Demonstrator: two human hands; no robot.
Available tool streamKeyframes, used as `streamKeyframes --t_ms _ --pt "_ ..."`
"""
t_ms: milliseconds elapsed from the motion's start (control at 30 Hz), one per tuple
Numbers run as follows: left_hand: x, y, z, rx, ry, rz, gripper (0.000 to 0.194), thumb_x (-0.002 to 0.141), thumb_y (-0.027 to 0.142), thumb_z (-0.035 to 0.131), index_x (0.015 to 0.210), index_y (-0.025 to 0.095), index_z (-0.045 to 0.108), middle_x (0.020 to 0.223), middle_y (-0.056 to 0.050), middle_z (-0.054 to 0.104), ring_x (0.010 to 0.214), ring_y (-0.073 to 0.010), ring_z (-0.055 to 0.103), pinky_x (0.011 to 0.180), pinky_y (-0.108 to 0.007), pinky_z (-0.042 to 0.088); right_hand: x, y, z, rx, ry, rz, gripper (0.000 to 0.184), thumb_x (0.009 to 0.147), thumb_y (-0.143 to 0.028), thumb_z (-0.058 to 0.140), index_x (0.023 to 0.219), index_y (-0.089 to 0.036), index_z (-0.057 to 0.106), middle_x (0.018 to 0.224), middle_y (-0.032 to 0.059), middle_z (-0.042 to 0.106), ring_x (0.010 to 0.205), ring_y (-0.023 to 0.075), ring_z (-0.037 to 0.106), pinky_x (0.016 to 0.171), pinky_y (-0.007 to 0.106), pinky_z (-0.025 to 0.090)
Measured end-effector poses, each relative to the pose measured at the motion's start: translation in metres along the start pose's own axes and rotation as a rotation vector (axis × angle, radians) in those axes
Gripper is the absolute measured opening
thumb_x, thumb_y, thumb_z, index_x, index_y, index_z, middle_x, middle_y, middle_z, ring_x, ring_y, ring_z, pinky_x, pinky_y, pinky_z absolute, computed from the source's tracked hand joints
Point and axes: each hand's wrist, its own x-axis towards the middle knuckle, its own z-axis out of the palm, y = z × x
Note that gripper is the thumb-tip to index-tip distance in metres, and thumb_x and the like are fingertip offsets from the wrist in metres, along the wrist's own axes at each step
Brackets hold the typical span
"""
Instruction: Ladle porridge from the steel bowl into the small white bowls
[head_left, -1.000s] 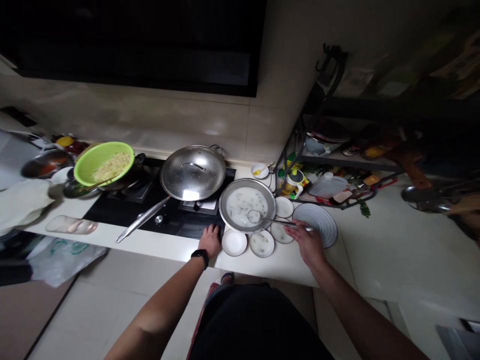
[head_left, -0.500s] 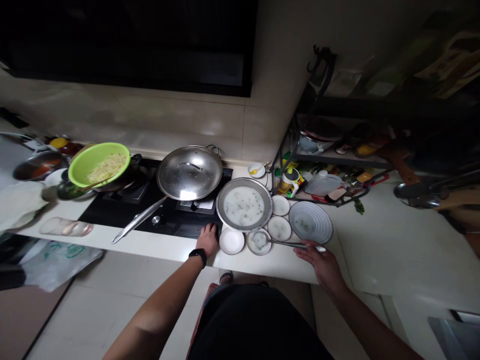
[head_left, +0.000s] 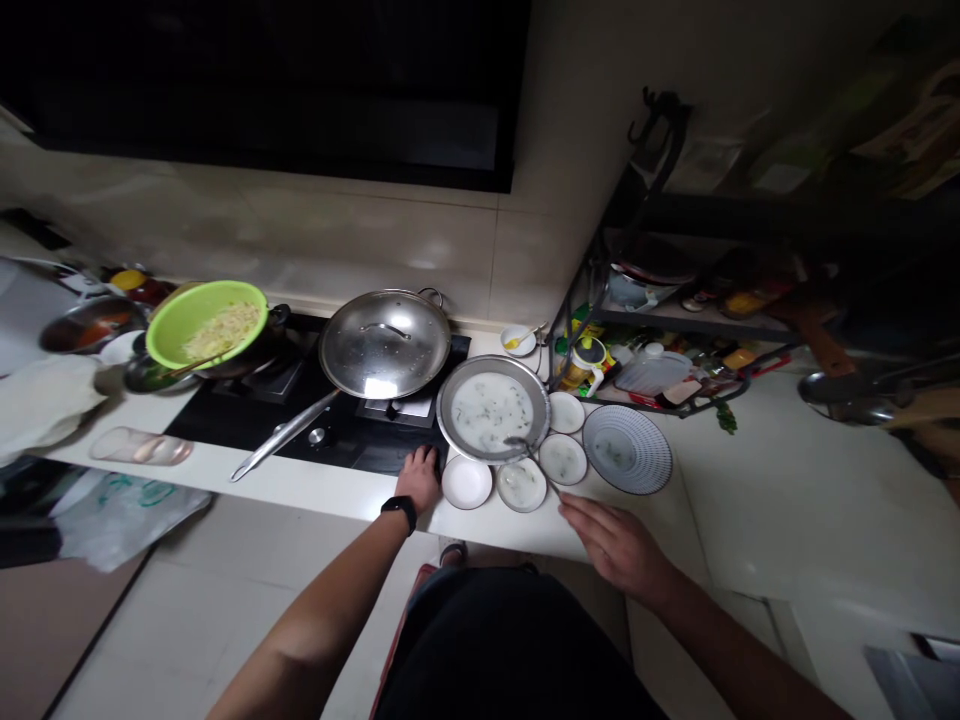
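My right hand (head_left: 619,545) is closed around the handle of a metal ladle (head_left: 534,458). The ladle's head sits at the near right side of a steel basin (head_left: 444,425), in white liquid (head_left: 491,405) with dark green bits. My left hand (head_left: 418,480) holds nothing and rests with its fingers on the counter at the cooktop's edge. Just right of it stands a small white bowl (head_left: 466,482) with no visible green bits. Three small bowls beside the basin, one nearest the ladle (head_left: 522,486), contain similar liquid. A larger striped bowl (head_left: 649,455) also has some.
A lidded pan (head_left: 386,345) stands on the black cooktop (head_left: 360,440), its long handle pointing towards me. Further left are a green colander-like bowl (head_left: 169,330) of pale shreds and a glass (head_left: 142,447) lying near the counter edge. At right is a rack (head_left: 690,325) of jars and bottles.
The ladle has moved from over the near small bowl up into the basin. My right hand has shifted left and closer to me. My left hand stays in place.
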Motion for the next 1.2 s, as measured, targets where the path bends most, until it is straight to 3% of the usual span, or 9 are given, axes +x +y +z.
streamKeyframes --t_ms 267,467,567,767,1000,1200 --pt "-0.001 0.002 -0.002 0.016 0.007 -0.005 0.055 0.101 0.02 0.044 0.155 0.013 0.056 0.158 -0.017 0.051 0.132 -0.0324 0.05 0.118 -0.043 0.038 0.075 0.067 0.048 0.104 0.236 0.275 0.036 0.105 -0.031 0.046 0.117 -0.022 0.079 0.123 0.0143 0.081 0.117 0.0299 0.077 0.105 0.047 0.062" --pt "-0.001 0.004 -0.006 -0.005 -0.022 -0.022 0.057 0.1 0.02 0.044 0.156 0.012 0.054 0.159 -0.017 0.05 0.135 -0.0329 0.049 0.118 -0.043 0.038 0.083 0.084 0.071 0.567 0.48 0.819 0.045 0.095 -0.063 0.06 0.104 -0.021 0.073 0.086 0.0124 0.082 0.084 0.0313 0.083 0.084 0.048 0.068" --pt "0.0 0.004 -0.008 -0.015 -0.031 -0.033 0.057 0.099 0.019 0.046 0.155 0.015 0.055 0.159 -0.016 0.05 0.135 -0.0326 0.049 0.117 -0.043 0.039 0.081 0.089 0.07 0.838 0.626 1.006 0.047 0.083 -0.065 0.076 0.096 -0.02 0.069 0.074 0.0091 0.079 0.076 0.0306 0.083 0.078 0.045 0.069" --pt "0.0 0.003 -0.007 -0.007 -0.028 -0.025 0.057 0.099 0.019 0.046 0.155 0.014 0.055 0.159 -0.018 0.049 0.133 -0.0323 0.05 0.117 -0.043 0.039 0.073 0.087 0.058 1.082 0.749 1.065 0.048 0.07 -0.055 0.092 0.092 -0.017 0.07 0.076 0.0086 0.079 0.075 0.0286 0.083 0.078 0.041 0.069" --pt "0.002 0.0 -0.004 0.001 -0.018 -0.01 0.054 0.099 0.021 0.048 0.152 0.015 0.056 0.156 -0.017 0.051 0.129 -0.0313 0.05 0.116 -0.041 0.039 0.071 0.062 0.03 1.099 0.762 0.99 0.051 0.07 -0.057 0.095 0.094 -0.018 0.073 0.079 0.0087 0.081 0.078 0.0298 0.083 0.081 0.045 0.07" --pt "0.002 -0.001 -0.002 0.005 -0.017 -0.016 0.055 0.099 0.022 0.046 0.153 0.016 0.056 0.157 -0.018 0.051 0.13 -0.0336 0.049 0.113 -0.045 0.04 0.051 0.04 -0.002 1.124 0.762 1.045 0.056 0.058 -0.058 0.101 0.088 -0.018 0.076 0.083 0.0075 0.081 0.073 0.028 0.083 0.076 0.041 0.07"
